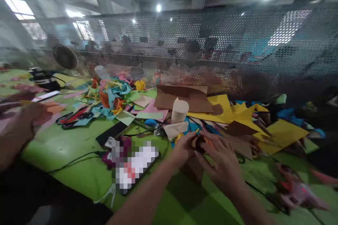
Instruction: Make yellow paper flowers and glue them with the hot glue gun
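My left hand and my right hand meet over the green table, their fingers closed around a small piece of brown paper. Orange and yellow bits show at the fingertips, though I cannot make out their shape. A larger brown paper piece hangs or lies just below my hands. Behind them a white cylinder stands upright among paper scraps, beside a crumpled off-white piece.
Colourful paper scraps heap at centre left, yellow sheets at right. A phone-like pixelated object and a cord lie left of my arms. A blurred pink tool lies right. Another person's arm reaches in near scissors. Perforated screen behind.
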Demonstrator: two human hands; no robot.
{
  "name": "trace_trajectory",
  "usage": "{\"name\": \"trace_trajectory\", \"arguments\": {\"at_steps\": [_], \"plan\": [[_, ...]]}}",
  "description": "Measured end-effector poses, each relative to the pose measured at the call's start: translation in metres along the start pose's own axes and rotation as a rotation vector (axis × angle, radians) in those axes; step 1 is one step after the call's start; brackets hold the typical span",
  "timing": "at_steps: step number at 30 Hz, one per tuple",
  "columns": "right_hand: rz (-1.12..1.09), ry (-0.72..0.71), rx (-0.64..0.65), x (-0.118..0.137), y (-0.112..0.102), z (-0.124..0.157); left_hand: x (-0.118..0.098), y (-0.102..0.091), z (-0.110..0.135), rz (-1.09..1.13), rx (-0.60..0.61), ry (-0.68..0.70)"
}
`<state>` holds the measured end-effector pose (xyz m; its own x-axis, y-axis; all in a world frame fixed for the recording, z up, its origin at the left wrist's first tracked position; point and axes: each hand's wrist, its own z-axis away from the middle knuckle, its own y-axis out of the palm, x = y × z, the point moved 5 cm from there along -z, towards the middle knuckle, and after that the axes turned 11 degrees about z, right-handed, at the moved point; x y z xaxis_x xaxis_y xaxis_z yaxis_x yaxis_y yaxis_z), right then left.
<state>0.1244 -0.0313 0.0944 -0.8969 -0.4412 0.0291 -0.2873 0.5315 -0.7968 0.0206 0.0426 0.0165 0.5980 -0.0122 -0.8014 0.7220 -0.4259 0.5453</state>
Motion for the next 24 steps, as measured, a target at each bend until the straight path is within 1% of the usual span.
{"name": "trace_trajectory", "arguments": {"at_steps": [3, 5, 6, 8, 10, 12, 14, 16, 17, 19, 22, 24], "plan": [[-0.167, 0.079, -0.074, -0.012, -0.006, 0.0, -0.011, 0.002, -0.008, -0.033, -0.006, -0.012], [-0.261, 0.172, -0.122, -0.026, -0.007, -0.004, -0.028, -0.006, -0.016, -0.109, -0.119, 0.065], [-0.281, 0.214, -0.121, -0.033, -0.004, -0.007, -0.039, -0.012, -0.019, -0.143, -0.185, 0.116], [-0.295, 0.255, -0.041, -0.043, 0.01, -0.018, -0.057, -0.021, -0.022, -0.173, -0.296, 0.178], [-0.344, 0.273, 0.084, -0.048, 0.033, -0.033, -0.071, -0.025, -0.022, -0.177, -0.36, 0.212], [-0.386, 0.301, 0.125, -0.052, 0.054, -0.047, -0.08, -0.024, -0.019, -0.189, -0.36, 0.235], [-0.394, 0.325, 0.12, -0.054, 0.07, -0.058, -0.083, -0.017, -0.016, -0.216, -0.304, 0.238], [-0.41, 0.341, 0.108, -0.052, 0.079, -0.064, -0.08, -0.012, -0.013, -0.223, -0.238, 0.234], [-0.425, 0.345, 0.103, -0.051, 0.079, -0.065, -0.077, -0.01, -0.012, -0.219, -0.208, 0.23], [-0.463, 0.338, 0.093, -0.046, 0.073, -0.065, -0.069, -0.009, -0.012, -0.208, -0.182, 0.218], [-0.58, 0.321, 0.066, -0.037, 0.049, -0.059, -0.061, -0.01, -0.012, -0.214, -0.191, 0.211], [-0.659, 0.325, 0.046, -0.031, 0.031, -0.053, -0.06, -0.011, -0.011, -0.226, -0.208, 0.222]]}}
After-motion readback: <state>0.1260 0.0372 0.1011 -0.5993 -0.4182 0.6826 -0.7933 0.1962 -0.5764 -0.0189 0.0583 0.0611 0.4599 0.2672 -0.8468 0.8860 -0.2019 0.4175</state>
